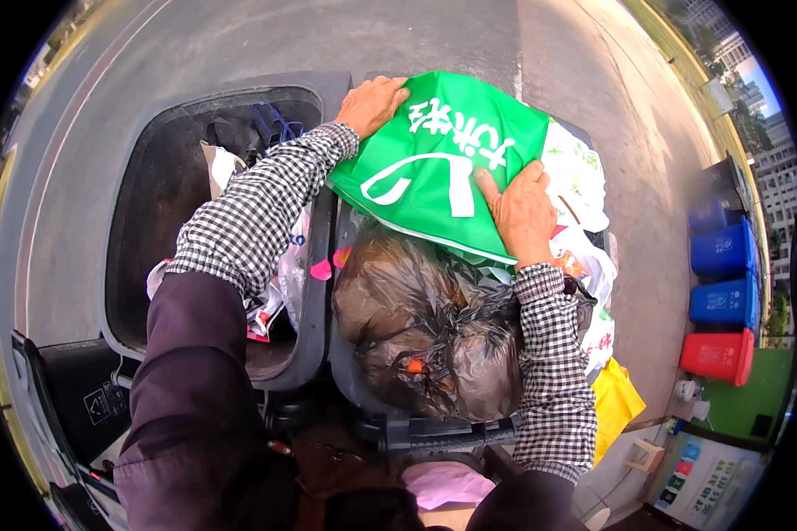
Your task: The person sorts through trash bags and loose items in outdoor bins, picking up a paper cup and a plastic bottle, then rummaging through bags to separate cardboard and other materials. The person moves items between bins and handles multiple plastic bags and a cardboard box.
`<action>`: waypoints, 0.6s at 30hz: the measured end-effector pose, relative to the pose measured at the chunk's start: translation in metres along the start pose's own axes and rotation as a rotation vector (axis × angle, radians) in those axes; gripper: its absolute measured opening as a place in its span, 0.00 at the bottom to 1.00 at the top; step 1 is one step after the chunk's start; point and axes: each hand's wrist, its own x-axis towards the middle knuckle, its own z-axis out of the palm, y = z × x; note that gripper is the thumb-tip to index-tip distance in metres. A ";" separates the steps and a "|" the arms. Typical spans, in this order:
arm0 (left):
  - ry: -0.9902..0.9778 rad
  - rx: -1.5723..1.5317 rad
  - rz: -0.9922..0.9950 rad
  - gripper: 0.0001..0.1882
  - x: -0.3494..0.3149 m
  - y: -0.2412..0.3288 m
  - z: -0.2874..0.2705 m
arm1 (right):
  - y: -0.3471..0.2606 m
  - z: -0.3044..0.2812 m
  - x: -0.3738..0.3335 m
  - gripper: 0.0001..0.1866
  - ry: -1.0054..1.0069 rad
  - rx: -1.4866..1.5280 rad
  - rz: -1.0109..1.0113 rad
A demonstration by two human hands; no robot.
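Note:
A green bag (469, 93) with white print is spread flat between my two hands, over the far part of the right-hand dark bin (452, 434). My left hand (372, 106) grips its upper left edge, the fingertips partly hidden. At its right side, my right hand (521, 212) holds it with the thumb on top and the other fingers along the edge. Below the green bag, translucent dark garbage bags (398, 292) fill the bin. White plastic bags (580, 173) bulge out along its right side. Both forearms wear black-and-white checked sleeves.
To the left stands a dark open bin (119, 203) with scattered litter inside. A yellow bag (615, 407) hangs near my right forearm. Blue bins (722, 248) and a red bin (717, 356) line the right side. A pink item (447, 485) lies near my body.

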 end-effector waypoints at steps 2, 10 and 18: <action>0.096 0.098 0.077 0.24 -0.012 -0.001 -0.015 | 0.001 0.001 -0.002 0.51 0.023 -0.021 0.008; -0.352 -0.113 0.414 0.22 -0.077 0.034 -0.073 | 0.021 0.002 -0.005 0.53 0.071 -0.059 -0.083; -0.698 -0.092 0.253 0.24 -0.065 0.066 -0.065 | 0.016 -0.013 -0.010 0.55 -0.095 -0.051 -0.089</action>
